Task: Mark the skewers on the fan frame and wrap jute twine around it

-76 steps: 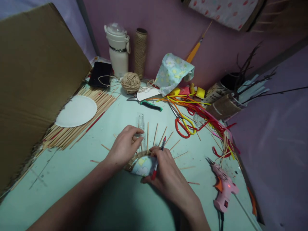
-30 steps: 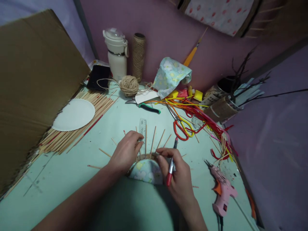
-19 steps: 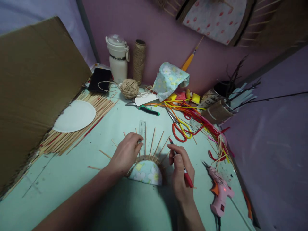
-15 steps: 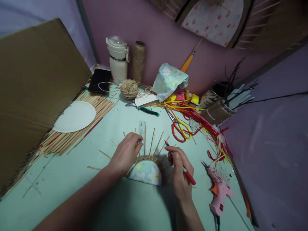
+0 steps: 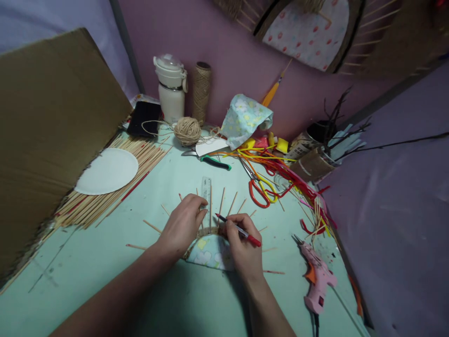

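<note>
Left hand [image 5: 182,225]: curled beside the ruler [image 5: 206,186]; grip unclear.
Right hand [image 5: 245,245]: closed around a red pen [image 5: 253,240].
Cloth half-circle [image 5: 203,256]: on the table [image 5: 91,262], between hands; probably light, its sticks [image 5: 221,201] fragile; best held by its rim [image 5: 209,230].

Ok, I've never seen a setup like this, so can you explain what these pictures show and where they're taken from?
There's no machine here, just a person's two bare hands. Every picture comes from one camera worn on the head, looking forward and down.

The right hand holds a red pen. The left hand is at a clear ruler; whether it grips it is hard to tell. Between the hands lies a half-round floral piece, with thin sticks fanning out around its curved edge.

Elsewhere on the pale green table are a pink glue gun, scissors, green-handled cutters and a ball of twine.
</note>
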`<state>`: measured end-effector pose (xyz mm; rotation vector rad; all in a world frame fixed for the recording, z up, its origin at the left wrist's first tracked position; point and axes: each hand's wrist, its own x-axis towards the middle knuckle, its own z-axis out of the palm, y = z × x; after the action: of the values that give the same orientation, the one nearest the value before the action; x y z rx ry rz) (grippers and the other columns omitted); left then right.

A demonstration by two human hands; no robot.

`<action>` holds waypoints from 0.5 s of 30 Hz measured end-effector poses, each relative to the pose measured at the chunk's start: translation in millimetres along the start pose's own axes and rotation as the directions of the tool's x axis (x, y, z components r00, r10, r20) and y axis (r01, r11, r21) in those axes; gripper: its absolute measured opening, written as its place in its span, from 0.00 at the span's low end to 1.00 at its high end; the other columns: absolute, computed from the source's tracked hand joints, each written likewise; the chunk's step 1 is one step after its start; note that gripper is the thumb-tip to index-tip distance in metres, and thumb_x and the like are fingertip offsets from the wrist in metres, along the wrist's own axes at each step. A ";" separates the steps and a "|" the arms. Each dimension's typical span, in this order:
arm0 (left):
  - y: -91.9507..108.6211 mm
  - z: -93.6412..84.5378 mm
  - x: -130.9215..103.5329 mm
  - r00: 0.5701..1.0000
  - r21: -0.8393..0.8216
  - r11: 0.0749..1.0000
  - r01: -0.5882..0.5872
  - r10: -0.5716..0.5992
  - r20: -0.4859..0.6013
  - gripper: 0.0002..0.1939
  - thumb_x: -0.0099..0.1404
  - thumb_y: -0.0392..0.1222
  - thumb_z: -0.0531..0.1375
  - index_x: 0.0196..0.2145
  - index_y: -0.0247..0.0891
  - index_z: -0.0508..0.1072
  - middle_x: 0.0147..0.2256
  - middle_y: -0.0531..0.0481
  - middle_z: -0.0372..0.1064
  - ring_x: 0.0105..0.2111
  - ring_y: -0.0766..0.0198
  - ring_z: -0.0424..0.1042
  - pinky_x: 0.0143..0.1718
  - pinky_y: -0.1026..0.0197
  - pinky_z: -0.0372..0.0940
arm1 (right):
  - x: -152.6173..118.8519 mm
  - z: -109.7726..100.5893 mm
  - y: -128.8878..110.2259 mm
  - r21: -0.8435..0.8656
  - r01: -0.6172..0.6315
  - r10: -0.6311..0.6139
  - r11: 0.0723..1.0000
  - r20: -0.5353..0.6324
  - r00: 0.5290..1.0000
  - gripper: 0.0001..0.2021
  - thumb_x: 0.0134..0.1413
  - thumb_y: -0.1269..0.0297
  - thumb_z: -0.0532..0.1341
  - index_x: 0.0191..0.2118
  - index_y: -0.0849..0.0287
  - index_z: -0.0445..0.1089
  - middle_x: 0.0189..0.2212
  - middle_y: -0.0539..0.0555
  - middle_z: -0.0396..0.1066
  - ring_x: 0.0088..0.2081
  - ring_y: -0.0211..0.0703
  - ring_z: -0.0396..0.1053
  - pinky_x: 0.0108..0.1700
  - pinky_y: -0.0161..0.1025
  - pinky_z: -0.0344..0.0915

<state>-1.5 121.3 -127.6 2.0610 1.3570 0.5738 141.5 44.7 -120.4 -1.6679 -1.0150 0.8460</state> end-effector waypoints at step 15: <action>-1.6 0.8 -0.3 1.000 0.019 1.000 0.001 -0.001 0.013 0.07 0.65 0.36 0.53 0.40 0.38 0.69 0.39 0.46 0.68 0.40 0.58 0.70 0.42 0.56 0.65 | -4.6 -3.1 5.4 0.063 0.114 -0.095 0.992 -0.244 0.965 0.10 0.60 0.58 0.57 0.32 0.58 0.66 0.21 0.46 0.65 0.22 0.36 0.63 0.25 0.32 0.59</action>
<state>-2.2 121.3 -129.3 2.0753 1.3608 0.5478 143.6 38.4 -124.4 -1.5929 -0.8826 0.5888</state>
